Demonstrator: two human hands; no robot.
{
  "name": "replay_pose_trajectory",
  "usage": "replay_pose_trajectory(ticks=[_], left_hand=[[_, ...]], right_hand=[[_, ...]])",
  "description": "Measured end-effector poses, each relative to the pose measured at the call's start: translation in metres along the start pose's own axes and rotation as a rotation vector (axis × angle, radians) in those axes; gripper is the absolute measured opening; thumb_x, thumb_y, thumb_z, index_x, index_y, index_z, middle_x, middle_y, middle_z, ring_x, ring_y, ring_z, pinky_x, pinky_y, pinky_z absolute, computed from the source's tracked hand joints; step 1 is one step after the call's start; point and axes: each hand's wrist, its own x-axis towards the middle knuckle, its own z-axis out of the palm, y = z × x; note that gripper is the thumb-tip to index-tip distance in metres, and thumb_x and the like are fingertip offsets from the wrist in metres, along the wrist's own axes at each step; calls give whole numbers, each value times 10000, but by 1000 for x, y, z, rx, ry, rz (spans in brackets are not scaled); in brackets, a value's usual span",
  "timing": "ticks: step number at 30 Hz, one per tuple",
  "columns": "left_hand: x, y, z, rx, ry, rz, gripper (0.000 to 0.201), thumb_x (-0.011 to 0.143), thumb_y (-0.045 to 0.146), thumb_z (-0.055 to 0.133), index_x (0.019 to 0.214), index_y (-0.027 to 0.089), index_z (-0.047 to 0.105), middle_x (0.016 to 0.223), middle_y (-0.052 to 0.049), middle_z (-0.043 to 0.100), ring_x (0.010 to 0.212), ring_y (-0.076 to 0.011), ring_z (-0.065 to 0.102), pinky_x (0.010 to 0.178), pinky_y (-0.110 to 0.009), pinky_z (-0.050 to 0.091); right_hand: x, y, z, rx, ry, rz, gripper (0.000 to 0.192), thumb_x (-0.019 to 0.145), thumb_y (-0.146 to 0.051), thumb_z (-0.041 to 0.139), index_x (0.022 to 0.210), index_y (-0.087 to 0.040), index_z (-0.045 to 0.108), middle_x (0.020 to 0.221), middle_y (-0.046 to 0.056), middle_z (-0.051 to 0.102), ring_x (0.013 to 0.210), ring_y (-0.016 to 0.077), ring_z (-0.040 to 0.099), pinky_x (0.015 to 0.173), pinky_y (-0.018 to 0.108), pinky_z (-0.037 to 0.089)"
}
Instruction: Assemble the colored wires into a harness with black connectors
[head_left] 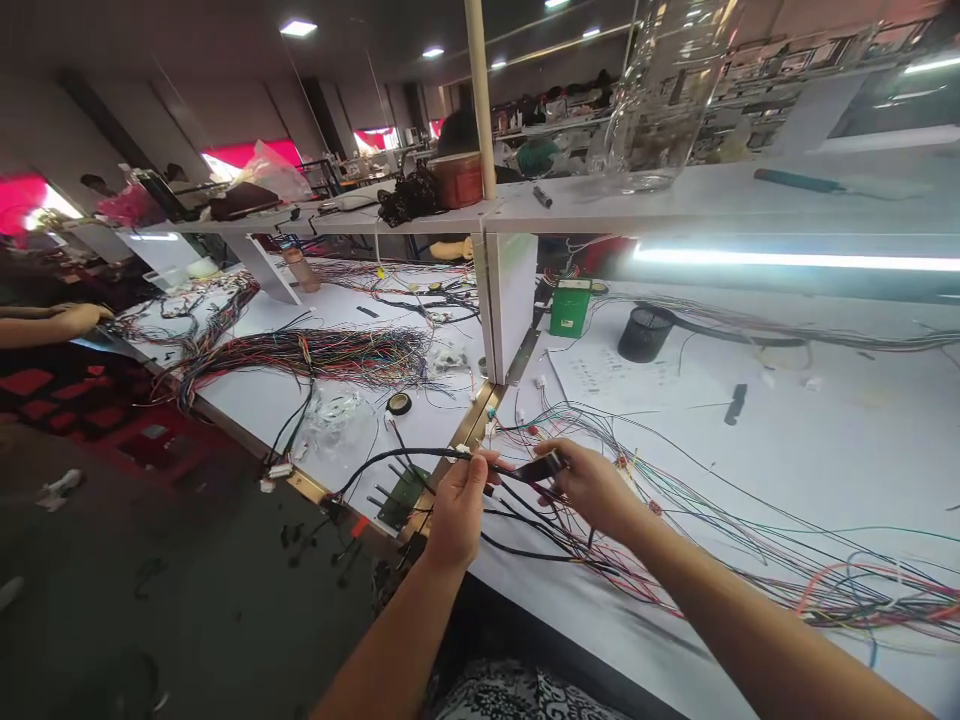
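A black-wrapped wire harness [397, 453] runs through my left hand [457, 510], which pinches it between thumb and fingers. Just to the right, my right hand [592, 488] is closed on a roll of black tape [541, 467], held against the harness. White connectors [461, 452] show by my left fingertips. Below my hands, more black-sleeved cables [536, 535] and thin coloured wires [705, 490] spread over the white table. A green board with upright pegs [405, 495] stands at the table edge, left of my left hand.
Bundled wires [322, 355], a second tape roll [399, 403] and a clear plastic bag [334, 420] lie on the left table. A white divider [514, 300] supports the shelf [570, 208]. Behind are a green box [570, 308] and a black mesh cup [645, 333]. Another person's hand [79, 320] is far left.
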Motion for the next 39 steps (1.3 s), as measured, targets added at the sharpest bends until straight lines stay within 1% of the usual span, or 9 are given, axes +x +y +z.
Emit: replay_pose_trajectory(ticks=[3, 7, 12, 15, 18, 21, 27, 33, 39], left_hand=[[4, 7, 4, -41, -97, 93, 332, 938, 420, 470, 970, 162, 677, 937, -94, 699, 982, -236, 614, 940, -401, 433], [13, 8, 7, -16, -187, 127, 405, 976, 401, 370, 920, 165, 694, 1084, -111, 676, 1113, -251, 574, 1031, -434, 380], [10, -5, 3, 138, -413, 252, 288, 953, 340, 452, 1000, 171, 680, 1112, -111, 670, 1165, -245, 537, 1051, -428, 366], [10, -5, 0, 227, -348, 300, 295, 957, 325, 443, 952, 168, 693, 1040, -108, 675, 1106, -235, 556, 1001, -400, 401], [13, 2, 0, 309, -292, 237, 323, 958, 343, 435, 932, 163, 703, 919, -89, 660, 915, -200, 598, 900, -356, 450], [16, 8, 2, 320, -318, 190, 350, 959, 369, 424, 934, 163, 706, 786, -62, 626, 764, -174, 583, 821, -328, 465], [18, 6, 7, 304, -311, 134, 404, 951, 441, 413, 919, 165, 707, 584, -8, 522, 516, -123, 445, 583, -268, 420], [25, 10, 7, 426, -278, 81, 415, 926, 486, 448, 910, 169, 715, 733, -44, 657, 537, -112, 477, 523, -240, 397], [29, 16, 1, 508, -322, 13, 437, 918, 514, 443, 851, 186, 724, 875, -66, 729, 751, -172, 634, 695, -270, 471]], right_hand=[[19, -4, -10, 94, -446, 166, 187, 772, -159, 457, 914, -191, 575, 819, 15, 683, 646, 150, 678, 650, 275, 527], [41, -9, -5, -9, -639, 171, 122, 667, -114, 507, 685, -188, 602, 544, -19, 613, 475, 133, 576, 491, 244, 469], [49, -17, 1, -176, -540, 97, 158, 718, -124, 518, 765, -186, 655, 576, -11, 610, 465, 125, 529, 461, 241, 403], [40, -28, -10, -277, -408, 38, 166, 779, -174, 552, 895, -183, 670, 775, 40, 681, 649, 164, 618, 604, 273, 459], [14, -37, -31, -415, -61, -127, 278, 868, -215, 496, 1130, -222, 590, 1093, 72, 649, 926, 182, 612, 790, 294, 440], [-25, -30, -46, -679, 206, -169, 241, 922, -401, 453, 868, -241, 626, 858, 25, 672, 725, 162, 604, 631, 285, 405], [-62, 16, -19, -955, 101, 84, 344, 914, -514, 437, 798, -229, 589, 644, 18, 661, 598, 208, 621, 477, 275, 188], [-45, 26, 10, -996, -43, 77, 242, 954, -299, 367, 892, -215, 585, 753, 58, 701, 676, 228, 673, 511, 271, 288], [-40, 23, -5, -998, -184, 105, 282, 921, -370, 466, 777, -200, 639, 714, 94, 695, 666, 262, 677, 575, 305, 387]])
